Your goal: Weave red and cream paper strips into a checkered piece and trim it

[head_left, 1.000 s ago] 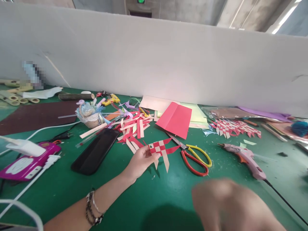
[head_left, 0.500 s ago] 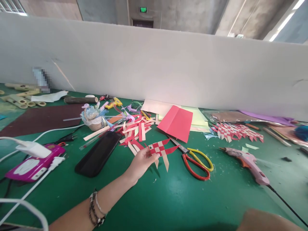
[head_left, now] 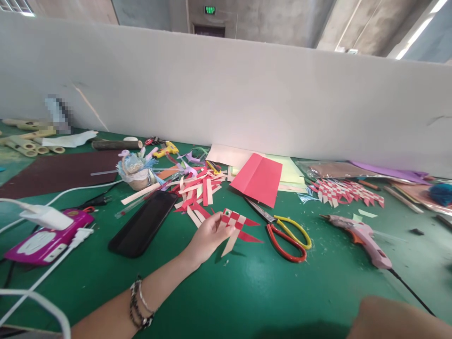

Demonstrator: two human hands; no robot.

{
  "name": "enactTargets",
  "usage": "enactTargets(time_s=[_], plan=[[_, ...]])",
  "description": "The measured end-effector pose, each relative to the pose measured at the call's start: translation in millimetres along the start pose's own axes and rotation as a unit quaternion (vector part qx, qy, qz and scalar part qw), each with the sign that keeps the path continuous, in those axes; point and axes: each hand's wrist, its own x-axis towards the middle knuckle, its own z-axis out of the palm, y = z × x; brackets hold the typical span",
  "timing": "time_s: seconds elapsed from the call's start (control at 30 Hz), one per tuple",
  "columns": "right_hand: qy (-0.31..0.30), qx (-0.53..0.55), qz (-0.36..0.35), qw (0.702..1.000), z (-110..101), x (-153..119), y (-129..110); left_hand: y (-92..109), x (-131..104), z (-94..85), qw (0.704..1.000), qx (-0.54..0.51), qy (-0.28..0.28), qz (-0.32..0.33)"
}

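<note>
My left hand (head_left: 209, 238) pinches a woven paper fish (head_left: 237, 220) between thumb and fingers, just above the green table. The fish is a red and pale-pink check with a small round eye and pointed strip ends fanning to the right and down. Right of it lie scissors (head_left: 287, 235) with one red and one yellow handle, blades apart. A blurred skin-toned shape, seemingly my right hand or arm (head_left: 395, 320), enters at the bottom right; no fingers show there. Behind the left hand is a heap of red and pink paper strips (head_left: 203, 188).
A pink glue gun (head_left: 363, 238) with a black cord lies right. Woven red fish (head_left: 348, 192) are piled behind it. A folded red sheet (head_left: 259, 179) rests on other papers. Leftward are a black phone (head_left: 144, 225), a purple power strip (head_left: 49, 238) and white cables. A pale partition (head_left: 226, 89) stands behind.
My left hand has turned the fish, so its eye side sits higher and its strip ends point differently. The shape at the bottom right has risen slightly.
</note>
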Motion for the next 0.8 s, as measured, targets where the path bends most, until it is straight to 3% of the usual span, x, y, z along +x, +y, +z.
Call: enactTargets(time_s=[0.17, 0.23, 0.33, 0.53, 0.8], plan=[[0.034, 0.016, -0.004, 0.999, -49, 41, -52, -5, -3, 0.6, 0.999, -0.021, -0.038, -0.011], [0.083, 0.027, 0.043, 0.995, -57, 64, -63, -5, -4, -0.4, 0.998, 0.010, -0.056, 0.006], [0.142, 0.063, 0.079, 0.985, -54, 90, -62, -3, -6, -1.9, 0.996, 0.072, -0.049, 0.034], [0.095, 0.156, 0.092, 0.979, -39, 96, -50, -3, -6, -1.5, 0.992, 0.105, -0.044, 0.046], [0.076, 0.176, 0.105, 0.976, -36, 98, -45, -3, -6, -2.4, 0.991, 0.112, -0.049, 0.050]])
